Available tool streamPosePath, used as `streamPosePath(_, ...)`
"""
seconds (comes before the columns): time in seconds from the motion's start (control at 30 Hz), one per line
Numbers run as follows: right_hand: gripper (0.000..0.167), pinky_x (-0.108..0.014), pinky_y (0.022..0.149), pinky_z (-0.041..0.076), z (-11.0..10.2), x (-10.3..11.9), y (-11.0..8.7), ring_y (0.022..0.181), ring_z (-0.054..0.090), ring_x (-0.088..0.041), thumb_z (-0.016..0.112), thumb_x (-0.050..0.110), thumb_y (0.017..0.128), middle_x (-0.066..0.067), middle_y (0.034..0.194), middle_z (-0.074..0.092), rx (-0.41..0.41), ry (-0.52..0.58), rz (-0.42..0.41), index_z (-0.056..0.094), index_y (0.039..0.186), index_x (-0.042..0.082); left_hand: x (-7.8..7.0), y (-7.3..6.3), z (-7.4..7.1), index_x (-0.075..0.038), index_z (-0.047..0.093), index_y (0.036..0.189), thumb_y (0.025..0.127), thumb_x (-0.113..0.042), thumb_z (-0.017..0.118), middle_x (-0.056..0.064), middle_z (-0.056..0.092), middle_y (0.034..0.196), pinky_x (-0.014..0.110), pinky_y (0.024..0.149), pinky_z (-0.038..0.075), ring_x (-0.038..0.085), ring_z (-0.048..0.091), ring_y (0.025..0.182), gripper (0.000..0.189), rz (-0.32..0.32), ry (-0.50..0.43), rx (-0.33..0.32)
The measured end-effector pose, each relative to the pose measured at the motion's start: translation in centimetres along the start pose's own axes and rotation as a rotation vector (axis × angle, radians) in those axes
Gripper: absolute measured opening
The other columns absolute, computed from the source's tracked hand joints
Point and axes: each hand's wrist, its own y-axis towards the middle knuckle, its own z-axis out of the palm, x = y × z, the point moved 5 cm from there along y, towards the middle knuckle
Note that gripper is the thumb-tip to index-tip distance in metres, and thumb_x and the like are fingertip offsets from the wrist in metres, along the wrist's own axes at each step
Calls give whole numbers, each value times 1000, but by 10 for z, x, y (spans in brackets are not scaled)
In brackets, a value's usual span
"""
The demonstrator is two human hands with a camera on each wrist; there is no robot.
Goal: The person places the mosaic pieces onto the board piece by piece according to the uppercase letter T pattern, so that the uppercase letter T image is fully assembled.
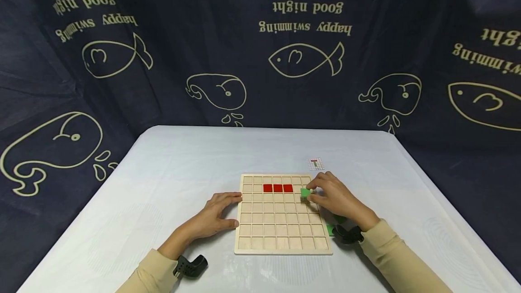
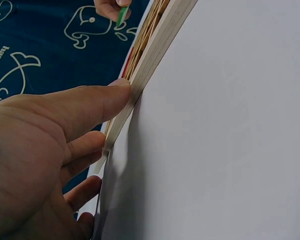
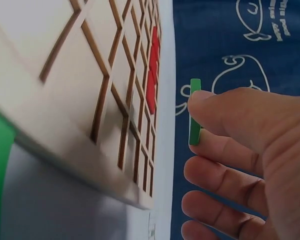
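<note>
A wooden grid board lies on the white table, its square cells edged by raised ridges. Three red square tiles sit side by side in its second row from the far edge. Between thumb and fingers, my right hand pinches a green square tile above the board's right side; the right wrist view shows this tile edge-on. My left hand touches the board's left edge, thumb and fingertips against the wooden side in the left wrist view.
Beyond the board's far right corner lies a small printed grid card with a red and green pattern. More green tiles lie right of the board, partly hidden by my right wrist. A dark curtain hangs behind the table.
</note>
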Motion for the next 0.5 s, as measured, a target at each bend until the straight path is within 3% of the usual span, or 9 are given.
streamPosePath(0.5, 21, -31, 73, 42, 8, 16, 12, 88, 48, -15, 69, 25, 84, 2, 98, 61, 48, 18, -19, 70, 102, 13, 0, 0, 0, -11, 49, 136, 81, -28, 72, 1, 40, 148, 56, 104, 25, 28, 32, 132, 62, 17, 1, -10)
